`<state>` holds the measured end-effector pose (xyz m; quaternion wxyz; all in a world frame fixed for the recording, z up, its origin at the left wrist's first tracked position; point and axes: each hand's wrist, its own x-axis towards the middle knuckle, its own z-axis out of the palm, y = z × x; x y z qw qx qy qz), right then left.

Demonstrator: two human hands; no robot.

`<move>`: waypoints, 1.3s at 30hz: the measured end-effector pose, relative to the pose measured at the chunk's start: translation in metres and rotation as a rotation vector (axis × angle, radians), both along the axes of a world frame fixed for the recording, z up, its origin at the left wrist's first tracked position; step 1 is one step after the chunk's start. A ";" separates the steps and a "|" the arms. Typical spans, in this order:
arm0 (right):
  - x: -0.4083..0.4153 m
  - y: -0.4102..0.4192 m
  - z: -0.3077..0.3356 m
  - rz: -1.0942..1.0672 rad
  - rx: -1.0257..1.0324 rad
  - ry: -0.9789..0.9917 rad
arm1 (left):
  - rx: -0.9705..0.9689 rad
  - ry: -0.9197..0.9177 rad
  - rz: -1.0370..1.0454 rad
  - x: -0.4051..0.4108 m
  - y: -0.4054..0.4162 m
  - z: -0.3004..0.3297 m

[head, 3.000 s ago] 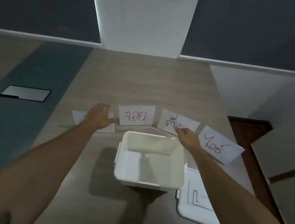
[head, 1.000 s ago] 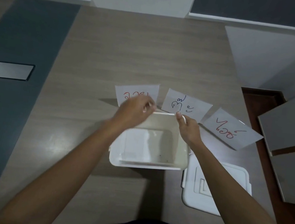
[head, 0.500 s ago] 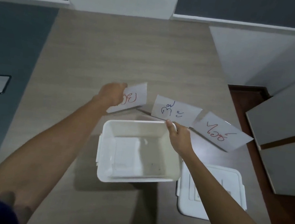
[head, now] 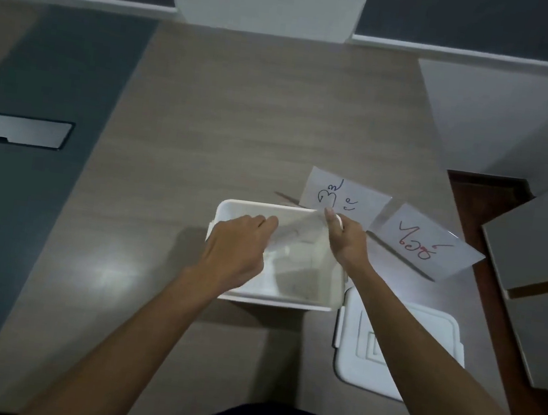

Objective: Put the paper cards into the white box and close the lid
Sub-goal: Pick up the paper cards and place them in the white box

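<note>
Room: dark wall panels run along the top of the frame with a pale column at top centre; white cabinet faces stand at the right edge.
Counter (head: 242,117): wood-grain, with a dark strip down the left side that carries a grey inset plate (head: 21,131) at middle left.
White box (head: 332,283): open, centre frame.
Lid (head: 423,329): flat on the counter, touching or just beside the box's right wall, partly under the right forearm.
Left hand (head: 235,254): over the box, fingers pinched on a blurred card (head: 297,234) slanting down into the opening.
Right hand (head: 347,244): at the far right corner of the box; fingers curled near the rim and the card's edge, but whether they grip anything I cannot tell.
Remaining cards: blue-lettered card (head: 346,199) behind the box, red-lettered card (head: 427,243) further right, both outside it.
Risk: the slanted card may catch on the rim and end up propped, likely fouling the lid later.
Risk: reaching back for the blue-lettered card, a wrist could nudge the light box.
</note>
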<state>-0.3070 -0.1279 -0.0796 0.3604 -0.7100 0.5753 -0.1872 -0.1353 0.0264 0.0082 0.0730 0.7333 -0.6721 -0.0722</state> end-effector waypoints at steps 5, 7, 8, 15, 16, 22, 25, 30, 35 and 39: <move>-0.001 0.005 0.004 -0.007 0.016 -0.074 | 0.139 0.024 -0.115 0.000 0.020 -0.027; 0.000 0.006 0.006 -0.018 0.014 -0.075 | 0.215 0.085 -0.166 -0.010 0.027 -0.034; 0.000 0.007 0.006 -0.026 0.024 -0.075 | 0.274 0.117 -0.170 -0.015 0.030 -0.037; 0.000 0.008 0.006 -0.050 0.061 -0.094 | 0.456 0.237 -0.056 -0.023 0.038 -0.045; 0.000 0.007 0.005 -0.050 0.062 -0.091 | 0.468 0.240 -0.042 -0.022 0.038 -0.045; -0.006 -0.001 0.004 -0.056 0.169 -0.119 | 0.103 0.383 0.106 0.001 0.033 -0.040; -0.004 -0.017 0.021 -0.046 0.072 -0.109 | -0.253 0.304 0.288 0.024 0.026 -0.049; 0.009 -0.059 0.040 0.088 -0.290 0.173 | -0.014 0.651 0.619 0.043 0.020 -0.073; 0.008 -0.090 0.033 0.152 -0.123 0.632 | -0.117 0.966 0.665 0.037 0.017 -0.083; 0.004 -0.086 0.025 0.103 -0.207 0.669 | -0.135 0.998 0.671 0.038 0.019 -0.086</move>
